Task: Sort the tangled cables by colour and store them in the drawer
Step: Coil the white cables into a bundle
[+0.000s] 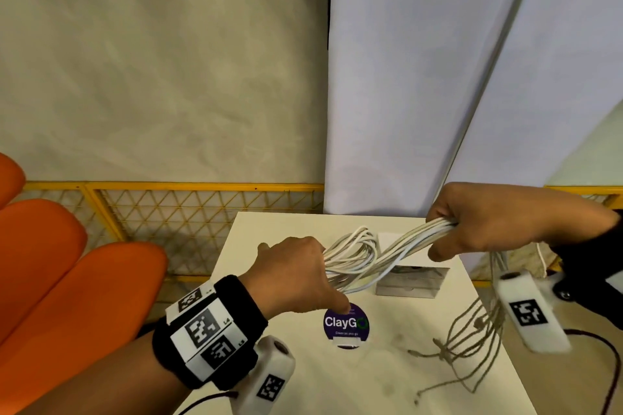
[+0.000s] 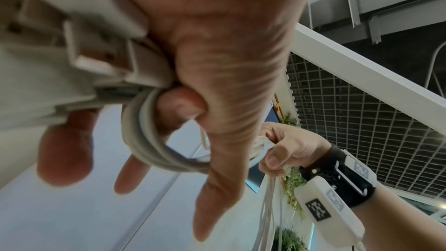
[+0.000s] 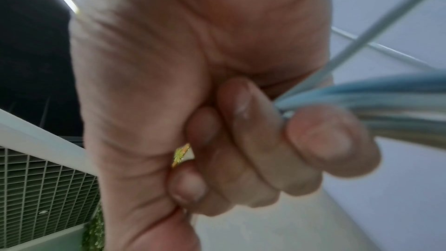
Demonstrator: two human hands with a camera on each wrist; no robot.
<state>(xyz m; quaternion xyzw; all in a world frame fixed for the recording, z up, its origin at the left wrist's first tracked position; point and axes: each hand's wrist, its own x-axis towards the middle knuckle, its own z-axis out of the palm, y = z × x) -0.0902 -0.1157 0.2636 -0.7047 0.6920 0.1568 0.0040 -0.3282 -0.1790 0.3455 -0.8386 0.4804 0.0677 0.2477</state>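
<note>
A bundle of white cables point(image 1: 377, 258) stretches above the white table point(image 1: 269, 280) between both hands. My left hand point(image 1: 303, 269) grips looped white cables point(image 2: 144, 140) at the bundle's left end, index finger pointing down. My right hand point(image 1: 485, 222) is clenched round the right end of the cables point(image 3: 386, 110), held higher at the table's far right. Loose ends hang below the right fist point(image 1: 499, 263). In the left wrist view a white plug point(image 2: 101, 54) lies against my left palm. A small open white drawer box point(image 1: 409, 281) stands on the table under the bundle.
A round purple "ClayGo" sticker point(image 1: 346, 323) lies on the table near my left index finger. Orange seats point(image 1: 84, 280) stand to the left. A yellow mesh fence point(image 1: 188, 219) runs behind the table. White panels point(image 1: 421, 77) rise at the back right.
</note>
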